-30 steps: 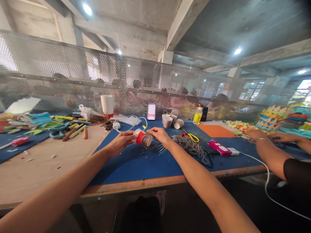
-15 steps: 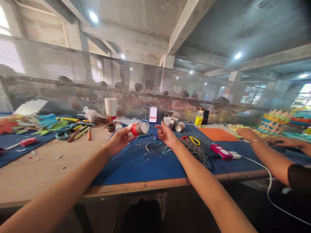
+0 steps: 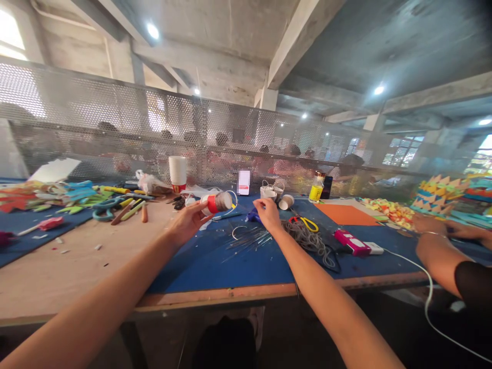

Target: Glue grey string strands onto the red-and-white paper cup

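Observation:
A paper cup (image 3: 217, 203) with a red band and a white looped handle lies tilted in my left hand (image 3: 188, 221), whose fingers are wrapped round its left end. To the right of it, my right hand (image 3: 268, 214) is held over the blue mat with thumb and fingers drawn together; anything between the fingertips is too small to make out. White cups (image 3: 268, 192) stand just behind that hand, and another cup (image 3: 286, 202) lies on its side. Thin wires (image 3: 249, 240) are spread on the mat below, beside a grey cord bundle (image 3: 307, 238).
Left are a cup stack (image 3: 177, 173), blue scissors (image 3: 105, 209) and coloured scraps. A phone (image 3: 243, 183) stands at the back. Rightward are a yellow jar (image 3: 315, 188), orange paper (image 3: 347, 214), a pink box (image 3: 351, 242) and another person's arms (image 3: 440, 251).
My right hand's fingers have drawn together from a pointing, spread pose. The other person's hand has moved right, uncovering coloured pieces. The view has shifted slightly.

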The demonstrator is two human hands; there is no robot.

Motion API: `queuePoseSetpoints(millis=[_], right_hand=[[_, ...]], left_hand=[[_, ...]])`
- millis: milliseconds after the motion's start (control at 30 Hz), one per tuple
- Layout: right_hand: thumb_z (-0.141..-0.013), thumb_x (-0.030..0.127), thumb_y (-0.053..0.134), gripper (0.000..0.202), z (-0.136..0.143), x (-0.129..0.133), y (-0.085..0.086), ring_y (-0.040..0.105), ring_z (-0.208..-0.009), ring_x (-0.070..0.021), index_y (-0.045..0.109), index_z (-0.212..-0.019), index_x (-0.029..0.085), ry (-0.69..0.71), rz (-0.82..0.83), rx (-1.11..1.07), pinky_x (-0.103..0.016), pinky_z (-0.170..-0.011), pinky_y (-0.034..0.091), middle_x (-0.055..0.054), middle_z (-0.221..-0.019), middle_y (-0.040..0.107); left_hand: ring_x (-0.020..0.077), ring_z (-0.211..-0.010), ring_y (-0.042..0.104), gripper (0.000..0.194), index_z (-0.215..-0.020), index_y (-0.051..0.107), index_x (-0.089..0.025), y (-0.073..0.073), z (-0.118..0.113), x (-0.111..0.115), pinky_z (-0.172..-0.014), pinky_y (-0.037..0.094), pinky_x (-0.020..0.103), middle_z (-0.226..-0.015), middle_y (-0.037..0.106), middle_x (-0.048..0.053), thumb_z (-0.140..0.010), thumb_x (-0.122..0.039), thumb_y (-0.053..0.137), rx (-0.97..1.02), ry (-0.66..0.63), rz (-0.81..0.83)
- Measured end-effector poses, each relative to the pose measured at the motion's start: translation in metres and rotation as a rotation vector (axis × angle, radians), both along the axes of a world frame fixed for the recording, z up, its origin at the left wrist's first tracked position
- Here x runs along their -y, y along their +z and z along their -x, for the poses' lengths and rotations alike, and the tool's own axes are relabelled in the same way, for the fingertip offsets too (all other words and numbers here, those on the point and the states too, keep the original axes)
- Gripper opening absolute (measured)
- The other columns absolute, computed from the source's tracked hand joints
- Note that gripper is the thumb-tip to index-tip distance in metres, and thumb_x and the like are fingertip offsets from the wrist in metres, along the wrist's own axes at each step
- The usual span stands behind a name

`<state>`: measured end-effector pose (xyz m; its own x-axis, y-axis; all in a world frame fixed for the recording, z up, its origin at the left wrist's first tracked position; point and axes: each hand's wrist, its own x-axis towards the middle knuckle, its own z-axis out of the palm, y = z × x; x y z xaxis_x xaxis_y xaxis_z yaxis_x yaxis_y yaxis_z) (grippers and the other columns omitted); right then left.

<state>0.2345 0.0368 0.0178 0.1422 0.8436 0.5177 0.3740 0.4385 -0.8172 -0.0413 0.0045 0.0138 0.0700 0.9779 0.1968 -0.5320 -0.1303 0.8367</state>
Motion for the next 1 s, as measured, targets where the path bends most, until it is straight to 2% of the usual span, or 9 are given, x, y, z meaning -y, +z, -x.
queuePoseSetpoints(millis=[67,100,167,300,433,633,800,900,1000], right_hand=[[-0.090,0.043,0.070,0.021,0.004,0.004,0.001,0.062,-0.114,-0.0260,0.076,-0.090,0.023,-0.020,-0.164,0.116,-0.041,-0.103,0.047,-0.009,-0.111,0.072],[-0.093,0.043,0.067,0.023,0.006,0.006,0.002,0.062,-0.116,-0.0260,0.076,-0.096,0.023,0.010,-0.232,0.162,-0.042,-0.107,0.046,-0.009,-0.114,0.072],[-0.098,0.046,0.060,0.029,0.013,0.011,0.003,0.065,-0.111,-0.0234,0.076,-0.107,0.023,0.164,-0.256,0.164,-0.040,-0.104,0.048,-0.009,-0.120,0.072],[-0.099,0.061,0.059,0.046,0.025,0.017,-0.004,0.070,-0.090,-0.0191,0.069,-0.128,0.027,0.480,0.007,0.080,-0.033,-0.083,0.056,-0.005,-0.119,0.073],[-0.092,0.070,0.063,0.057,0.031,0.016,-0.015,0.071,-0.077,-0.0191,0.067,-0.128,0.026,0.614,0.162,0.030,-0.033,-0.072,0.058,-0.004,-0.108,0.074],[-0.093,0.059,0.067,0.046,0.034,0.020,-0.012,0.071,-0.096,-0.0224,0.070,-0.121,0.022,0.543,0.079,0.088,-0.035,-0.088,0.056,-0.004,-0.103,0.075],[-0.092,0.047,0.071,0.044,0.036,0.029,-0.007,0.070,-0.105,-0.0222,0.068,-0.129,0.024,0.517,0.004,0.156,-0.038,-0.098,0.053,-0.006,-0.119,0.075],[-0.092,0.043,0.072,0.037,0.036,0.031,-0.005,0.067,-0.114,-0.0221,0.071,-0.124,0.024,0.456,-0.087,0.178,-0.038,-0.103,0.050,-0.006,-0.128,0.072],[-0.092,0.040,0.072,0.026,0.036,0.030,-0.004,0.068,-0.109,-0.0205,0.075,-0.112,0.024,0.398,-0.176,0.179,-0.036,-0.100,0.050,-0.005,-0.118,0.074]], left_hand=[[0.0176,-0.077,0.072,0.015,-0.082,0.076,-0.018,-0.001,-0.005,0.003,-0.079,0.060,0.029,-0.084,0.078,0.003,-0.073,-0.023,0.087,-0.073,0.004,-0.001],[0.0178,-0.078,0.071,0.017,-0.080,0.075,-0.017,-0.002,-0.007,0.004,-0.080,0.059,0.030,-0.084,0.078,0.003,-0.073,-0.025,0.088,-0.111,-0.012,-0.012],[0.0180,-0.080,0.071,0.021,-0.081,0.077,-0.017,-0.003,-0.010,0.006,-0.083,0.058,0.031,-0.085,0.078,0.003,-0.073,-0.030,0.090,-0.167,-0.042,-0.035],[0.0192,-0.083,0.071,0.024,-0.082,0.079,-0.018,-0.004,-0.013,0.009,-0.088,0.055,0.034,-0.088,0.078,0.004,-0.071,-0.034,0.093,-0.212,-0.062,-0.038],[0.0195,-0.084,0.070,0.022,-0.081,0.080,-0.019,-0.003,-0.014,0.011,-0.088,0.054,0.034,-0.088,0.079,0.004,-0.072,-0.035,0.092,-0.248,-0.074,-0.042],[0.0235,-0.092,0.071,0.031,-0.097,0.082,-0.020,0.002,-0.018,0.018,-0.093,0.054,0.039,-0.102,0.081,0.007,-0.073,-0.038,0.090,-0.268,-0.108,-0.017],[0.0240,-0.093,0.072,0.031,-0.096,0.082,-0.019,0.001,-0.017,0.017,-0.095,0.053,0.039,-0.100,0.082,0.008,-0.072,-0.037,0.090,-0.298,-0.090,-0.009],[0.0253,-0.098,0.072,0.031,-0.097,0.083,-0.019,-0.001,-0.016,0.014,-0.096,0.052,0.038,-0.106,0.082,0.010,-0.072,-0.036,0.090,-0.317,-0.090,-0.022],[0.0274,-0.101,0.072,0.030,-0.094,0.084,-0.017,-0.001,-0.018,0.015,-0.097,0.052,0.039,-0.107,0.082,0.012,-0.072,-0.035,0.090,-0.326,-0.089,-0.032]])
